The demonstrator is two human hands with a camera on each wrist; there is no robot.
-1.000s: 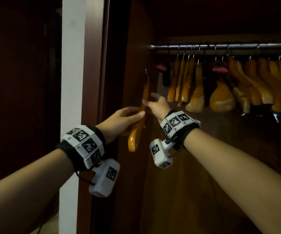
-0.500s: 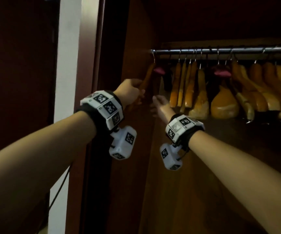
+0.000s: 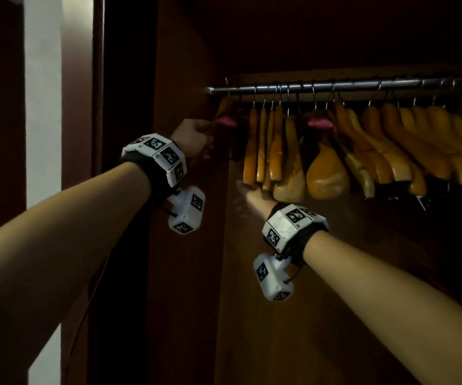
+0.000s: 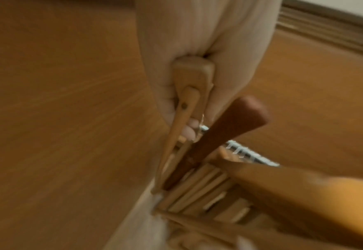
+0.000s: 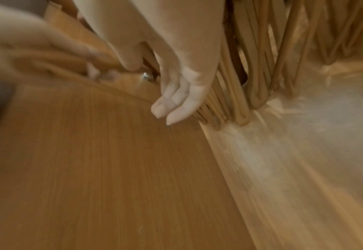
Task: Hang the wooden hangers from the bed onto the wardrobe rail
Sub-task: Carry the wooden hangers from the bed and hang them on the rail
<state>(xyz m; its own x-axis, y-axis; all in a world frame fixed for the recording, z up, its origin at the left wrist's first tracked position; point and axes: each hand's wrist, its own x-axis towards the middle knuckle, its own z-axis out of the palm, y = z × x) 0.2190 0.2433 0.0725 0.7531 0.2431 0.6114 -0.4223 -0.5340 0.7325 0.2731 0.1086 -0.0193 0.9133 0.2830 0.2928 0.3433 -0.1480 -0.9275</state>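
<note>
My left hand (image 3: 194, 140) grips a light wooden hanger (image 3: 222, 110) at the far left end of the wardrobe rail (image 3: 335, 86). Its metal hook sits over the rail. In the left wrist view my fingers (image 4: 187, 131) curl round the end of that hanger (image 4: 192, 76), which lies against the wardrobe side panel. My right hand (image 3: 248, 197) is open and blurred, below the row of hung hangers (image 3: 277, 151), and holds nothing. The right wrist view shows its straight fingers (image 5: 176, 103) next to the hangers' lower ends (image 5: 240, 94).
Several orange-brown wooden hangers (image 3: 391, 143) fill the rail to the right. A darker brown hanger (image 4: 229, 132) hangs just beside the held one. The wardrobe side panel (image 3: 185, 79) stands close on the left, and the back panel (image 5: 112, 169) lies behind my right hand.
My left hand lifted the hanger from waist height up to the rail's left end. My right hand let go of it and dropped lower, under the hung hangers.
</note>
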